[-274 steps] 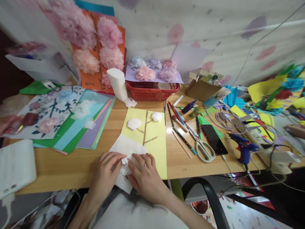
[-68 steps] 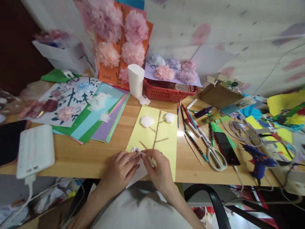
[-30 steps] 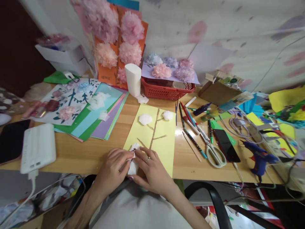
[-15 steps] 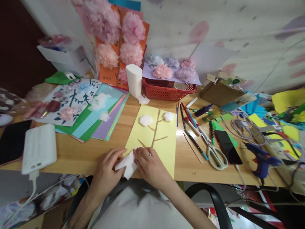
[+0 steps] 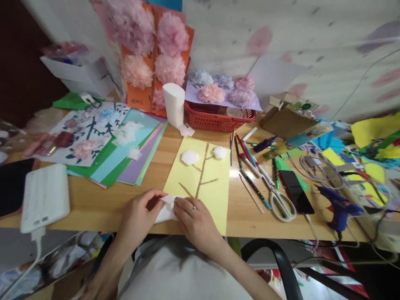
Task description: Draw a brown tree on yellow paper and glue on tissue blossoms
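A folded white tissue (image 5: pixel 164 211) lies between my two hands at the table's front edge, over the lower left of a yellow sheet of paper (image 5: pixel 215 200). My left hand (image 5: pixel 142 212) pinches the tissue's left side between thumb and fingers. On its other side my right hand (image 5: pixel 194 218), with a ring on one finger, grips the tissue with bent fingers. The yellow sheet carries a brown drawn branch (image 5: pixel 202 171). Two white tissue pieces, a larger one (image 5: pixel 189 157) at the left and a smaller one (image 5: pixel 219 152) at the right, sit by the upper twigs.
Coloured paper sheets (image 5: pixel 118 166) and a white power bank (image 5: pixel 46 196) lie left. Behind stand a white tissue roll (image 5: pixel 174 106) and a red basket (image 5: pixel 215 121). Right are pens (image 5: pixel 254 187), scissors (image 5: pixel 283 206), a phone (image 5: pixel 296 191) and a blue glue gun (image 5: pixel 339 210).
The tissue has been turned and drawn flatter between my hands; its loose corner no longer hangs toward me. My left hand has shifted slightly left and up. The view has moved slightly.
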A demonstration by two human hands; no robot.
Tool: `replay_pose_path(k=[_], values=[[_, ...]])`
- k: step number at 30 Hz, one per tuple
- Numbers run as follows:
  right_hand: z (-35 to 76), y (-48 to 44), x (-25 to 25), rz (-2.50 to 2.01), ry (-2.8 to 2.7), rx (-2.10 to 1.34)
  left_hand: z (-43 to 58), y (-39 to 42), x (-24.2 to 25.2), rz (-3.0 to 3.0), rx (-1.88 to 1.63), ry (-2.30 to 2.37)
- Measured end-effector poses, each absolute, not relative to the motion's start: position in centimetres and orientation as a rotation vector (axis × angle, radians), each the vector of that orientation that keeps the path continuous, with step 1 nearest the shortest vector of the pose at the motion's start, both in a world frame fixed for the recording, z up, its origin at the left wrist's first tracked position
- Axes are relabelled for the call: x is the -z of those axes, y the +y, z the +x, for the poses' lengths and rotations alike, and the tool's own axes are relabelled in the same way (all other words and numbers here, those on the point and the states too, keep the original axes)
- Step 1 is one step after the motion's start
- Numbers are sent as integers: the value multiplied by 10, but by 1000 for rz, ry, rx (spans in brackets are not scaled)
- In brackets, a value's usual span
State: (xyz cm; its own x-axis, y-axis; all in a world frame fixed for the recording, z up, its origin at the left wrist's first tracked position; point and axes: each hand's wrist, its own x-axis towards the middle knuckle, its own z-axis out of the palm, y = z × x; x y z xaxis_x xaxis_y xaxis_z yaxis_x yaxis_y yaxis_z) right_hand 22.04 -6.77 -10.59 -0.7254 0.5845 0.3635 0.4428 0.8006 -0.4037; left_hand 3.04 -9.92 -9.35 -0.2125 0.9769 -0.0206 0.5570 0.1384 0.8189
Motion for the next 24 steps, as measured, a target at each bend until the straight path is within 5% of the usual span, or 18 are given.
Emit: replay_pose_path(k=[17,24], values=[[228,-60,86,-712,-2460,-734,47,-119,105,2318,-936,1717],[222,-65,94,-790,-2607,-469,38,-126,106,2106,-1109,2007]])
